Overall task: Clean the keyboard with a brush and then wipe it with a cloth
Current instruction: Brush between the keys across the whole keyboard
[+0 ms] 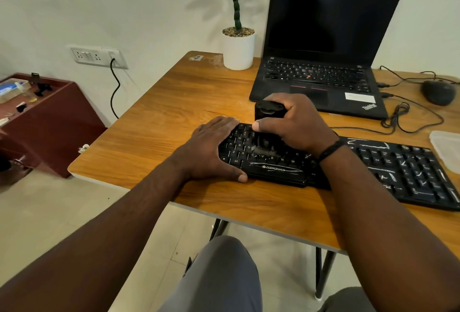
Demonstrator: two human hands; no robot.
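— Nearest the camera, what have we got?

— Grey trouser legs (224, 276) below the table edge, and two bare forearms reaching out over the wooden table (159, 112).

— And the keyboard?

— Black keyboard (398, 172), lying along the near right part of the table, white streaks and specks across its keys. The left hand (211, 148) lies flat and spread on its left end, palm down, thumb along the near edge, gripping nothing, just pressing the board down.

— Right hand?

— Right hand (296, 124) is clenched round a black brush (267, 112), thumb across the front of its blocky handle. The bristle end is down on the keys around the middle letter rows, with a grey clump of dust just under it. A dark band (329, 149) sits on that wrist.

— Any cloth?

— I cannot tell; at the right edge, beside the keyboard's far corner, there's a pale translucent container (445, 149), only partly in view.

— Further back?

— An open black laptop (323, 45), screen dark, just beyond the right hand. To its right a black mouse (439, 92) with cables (403, 119) looping toward the keyboard. To its left a white pot with a green plant (238, 37). Off the table on the far left, a reddish cabinet (47, 117) and a wall socket (99, 57) with a black cord plugged in.
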